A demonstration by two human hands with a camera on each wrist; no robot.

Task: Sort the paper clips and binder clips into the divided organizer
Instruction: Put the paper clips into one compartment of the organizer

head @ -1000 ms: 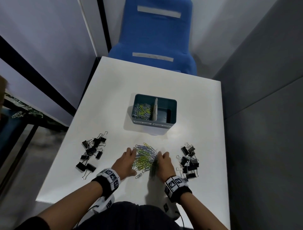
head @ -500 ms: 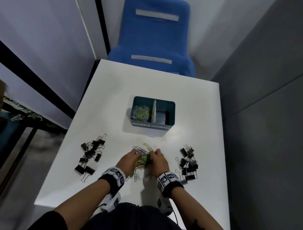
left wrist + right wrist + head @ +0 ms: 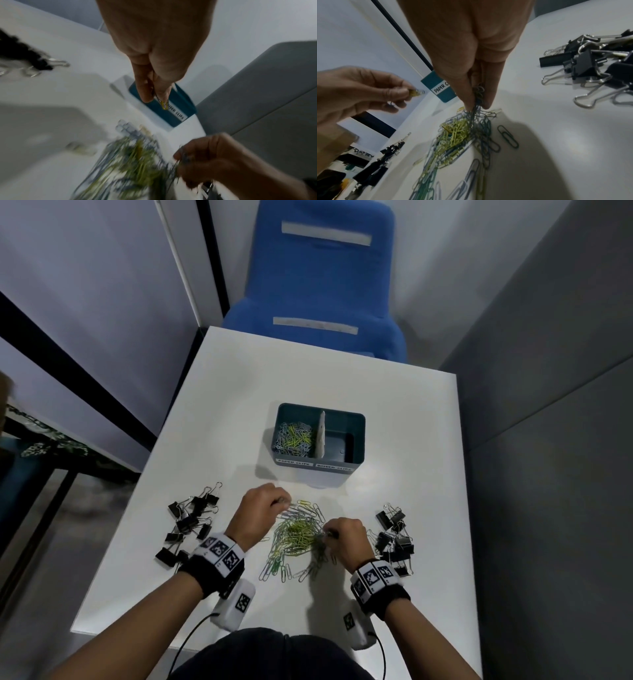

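Observation:
A heap of coloured paper clips (image 3: 298,534) lies on the white table (image 3: 394,405) between my hands. My left hand (image 3: 279,501) pinches a few paper clips (image 3: 162,104), lifted a little at the heap's far left. My right hand (image 3: 329,534) pinches a hanging bunch of dark paper clips (image 3: 477,100) at the heap's right side. The teal divided organizer (image 3: 320,465) stands beyond the heap; its left compartment holds paper clips (image 3: 294,434), and its right compartment looks empty. Black binder clips lie in a left pile (image 3: 190,520) and a right pile (image 3: 395,537).
A blue chair (image 3: 322,285) stands past the table's far edge. Grey partition walls close in on the right and left. The table's near edge runs just in front of my body.
My hands closed together over the heap, then parted: the left lifted away toward the far left with a few clips, the right rose with a bunch. The heap is more spread out.

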